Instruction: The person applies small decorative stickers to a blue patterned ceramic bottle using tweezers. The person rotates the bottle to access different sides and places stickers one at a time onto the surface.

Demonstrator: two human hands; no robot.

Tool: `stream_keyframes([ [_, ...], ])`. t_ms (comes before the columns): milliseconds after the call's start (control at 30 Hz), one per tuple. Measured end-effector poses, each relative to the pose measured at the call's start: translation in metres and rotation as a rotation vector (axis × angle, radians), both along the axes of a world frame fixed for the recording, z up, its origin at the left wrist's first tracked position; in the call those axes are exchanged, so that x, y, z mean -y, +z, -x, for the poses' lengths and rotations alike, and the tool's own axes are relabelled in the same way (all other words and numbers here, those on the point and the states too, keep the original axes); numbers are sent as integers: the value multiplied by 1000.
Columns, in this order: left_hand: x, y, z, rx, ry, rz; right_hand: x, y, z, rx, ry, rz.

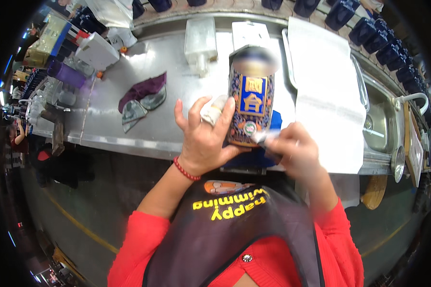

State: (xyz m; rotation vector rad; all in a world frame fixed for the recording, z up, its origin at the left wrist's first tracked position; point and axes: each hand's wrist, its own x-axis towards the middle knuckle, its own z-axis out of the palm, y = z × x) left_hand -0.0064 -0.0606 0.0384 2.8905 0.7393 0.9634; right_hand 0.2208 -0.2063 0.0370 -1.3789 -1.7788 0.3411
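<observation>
A dark blue patterned bottle (250, 103) with gold ornament and a blue front panel lies on the steel bench, its blurred cap end pointing away from me. My left hand (203, 143) grips its left side and lower end with index finger and thumb, the other fingers spread. A white wrap or scrap of cloth (213, 113) shows among those fingers. By the bottle's lower right corner my right hand (297, 148) is closed on a small white-and-dark object (267, 138), too smeared by motion to name. Under the bottle, blue material (275, 122) partly shows.
A purple-and-grey cloth (143, 98) lies left on the steel bench (170, 55). A clear pump bottle (200, 45) stands behind. White sheeting (323, 95) covers the right side, beside a sink (380, 125) with a tap (416, 98). Dark blue containers (342, 14) line the back.
</observation>
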Motion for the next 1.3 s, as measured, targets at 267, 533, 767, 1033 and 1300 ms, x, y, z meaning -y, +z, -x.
stream_keyframes([
  [267,3,0,-6,62,-22,79,-62,43,-11,-342,-202,112],
  [533,4,-10,0,34,-25,150,-79,67,-10,-111,351,67],
  [767,1,10,-2,-32,-4,45,-89,85,-7,249,184,-173],
  [1033,1,3,-5,17,-6,85,-79,56,-8,194,-129,-339],
  [1300,0,-3,-4,28,43,-6,-30,20,-13,24,-202,-74],
])
